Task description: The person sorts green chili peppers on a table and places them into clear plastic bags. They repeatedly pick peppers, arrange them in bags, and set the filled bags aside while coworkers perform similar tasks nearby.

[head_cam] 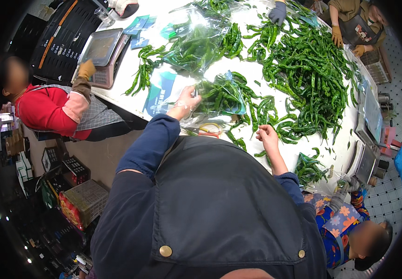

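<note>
My left hand [188,102] grips the open edge of a clear plastic bag partly filled with green chili peppers [218,95] on the white table. To the right of the bag, my right hand [267,135] hovers with bent fingers above loose green peppers [264,111]; whether it holds a small piece cannot be told. Scissors with orange and yellow handles [209,132] lie close to my apron. A big heap of long green peppers [305,76] covers the right side of the table. Blue-and-green printed bags [159,93] lie left of my left hand.
Filled clear bags [197,45] lie farther up the table. A scale [99,48] stands at the left, near a co-worker in red [52,108]. More scales [365,164] line the right edge. Co-workers' gloved hands [277,13] reach in from the top and right. Crates [86,200] stand lower left.
</note>
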A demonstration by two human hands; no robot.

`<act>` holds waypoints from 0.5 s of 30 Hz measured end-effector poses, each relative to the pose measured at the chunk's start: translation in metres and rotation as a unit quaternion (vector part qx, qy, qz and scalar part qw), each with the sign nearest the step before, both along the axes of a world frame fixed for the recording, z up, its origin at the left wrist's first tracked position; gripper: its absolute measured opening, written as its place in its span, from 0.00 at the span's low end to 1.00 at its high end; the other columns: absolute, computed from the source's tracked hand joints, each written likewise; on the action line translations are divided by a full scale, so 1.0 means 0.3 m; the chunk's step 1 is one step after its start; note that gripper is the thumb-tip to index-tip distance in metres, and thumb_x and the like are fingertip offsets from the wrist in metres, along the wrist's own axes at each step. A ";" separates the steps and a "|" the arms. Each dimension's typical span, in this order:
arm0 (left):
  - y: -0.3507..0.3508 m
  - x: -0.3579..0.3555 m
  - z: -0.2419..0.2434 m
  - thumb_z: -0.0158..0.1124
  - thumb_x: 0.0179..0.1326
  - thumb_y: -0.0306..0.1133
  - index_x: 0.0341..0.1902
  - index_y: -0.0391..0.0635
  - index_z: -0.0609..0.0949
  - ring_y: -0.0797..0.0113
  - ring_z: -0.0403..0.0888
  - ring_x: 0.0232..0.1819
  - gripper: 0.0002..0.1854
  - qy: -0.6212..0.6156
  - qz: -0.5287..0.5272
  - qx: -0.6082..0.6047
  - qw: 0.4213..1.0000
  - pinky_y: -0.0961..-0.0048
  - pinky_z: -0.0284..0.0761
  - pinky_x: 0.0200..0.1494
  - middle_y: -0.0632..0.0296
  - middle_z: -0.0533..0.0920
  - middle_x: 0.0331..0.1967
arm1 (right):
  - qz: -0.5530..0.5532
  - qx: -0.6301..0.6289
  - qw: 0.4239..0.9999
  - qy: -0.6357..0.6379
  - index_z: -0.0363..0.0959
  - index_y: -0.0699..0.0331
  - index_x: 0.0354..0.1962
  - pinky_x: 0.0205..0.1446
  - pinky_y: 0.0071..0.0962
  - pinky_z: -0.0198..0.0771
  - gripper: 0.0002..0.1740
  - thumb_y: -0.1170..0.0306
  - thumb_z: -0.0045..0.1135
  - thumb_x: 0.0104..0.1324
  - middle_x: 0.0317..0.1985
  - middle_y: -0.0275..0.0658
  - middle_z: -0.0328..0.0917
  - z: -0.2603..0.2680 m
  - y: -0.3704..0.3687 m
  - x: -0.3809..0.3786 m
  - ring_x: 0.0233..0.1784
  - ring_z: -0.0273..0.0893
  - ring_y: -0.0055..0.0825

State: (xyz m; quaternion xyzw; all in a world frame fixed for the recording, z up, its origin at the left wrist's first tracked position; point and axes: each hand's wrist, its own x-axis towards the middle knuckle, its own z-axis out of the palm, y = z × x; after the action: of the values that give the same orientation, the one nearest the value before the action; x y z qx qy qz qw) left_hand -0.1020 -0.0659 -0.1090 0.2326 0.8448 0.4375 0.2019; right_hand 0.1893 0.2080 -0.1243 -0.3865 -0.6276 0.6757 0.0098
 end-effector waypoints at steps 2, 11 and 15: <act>-0.048 0.002 0.040 0.63 0.58 0.36 0.50 0.47 0.79 0.63 0.76 0.43 0.16 -0.141 0.046 0.047 0.988 0.64 0.74 0.46 0.60 0.78 0.42 | -0.008 0.004 1.000 0.002 0.73 0.68 0.46 0.35 0.20 0.73 0.11 0.74 0.51 0.68 0.34 0.38 0.80 -0.008 -0.001 0.010 0.29 0.78 0.21; 0.054 0.028 0.248 0.64 0.62 0.36 0.51 0.48 0.77 0.74 0.73 0.40 0.15 -0.165 0.031 0.027 0.985 0.72 0.72 0.39 0.66 0.77 0.41 | 0.011 0.036 0.999 0.031 0.74 0.68 0.45 0.37 0.21 0.74 0.10 0.73 0.51 0.69 0.33 0.37 0.81 0.056 -0.017 -0.019 0.31 0.79 0.20; 0.117 0.103 0.287 0.64 0.61 0.39 0.44 0.52 0.77 0.80 0.71 0.34 0.11 -0.225 0.066 0.145 0.961 0.79 0.70 0.34 0.71 0.76 0.35 | 0.022 0.154 0.975 0.156 0.73 0.67 0.43 0.38 0.22 0.74 0.08 0.74 0.55 0.67 0.32 0.36 0.81 0.158 -0.002 -0.190 0.32 0.79 0.21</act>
State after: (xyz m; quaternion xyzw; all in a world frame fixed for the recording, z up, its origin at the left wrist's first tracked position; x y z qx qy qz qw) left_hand -0.0712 -0.0307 -0.0230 0.0985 0.7188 0.6087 0.3211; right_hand 0.1324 0.2074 -0.0768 -0.2560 -0.7232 0.6231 0.1524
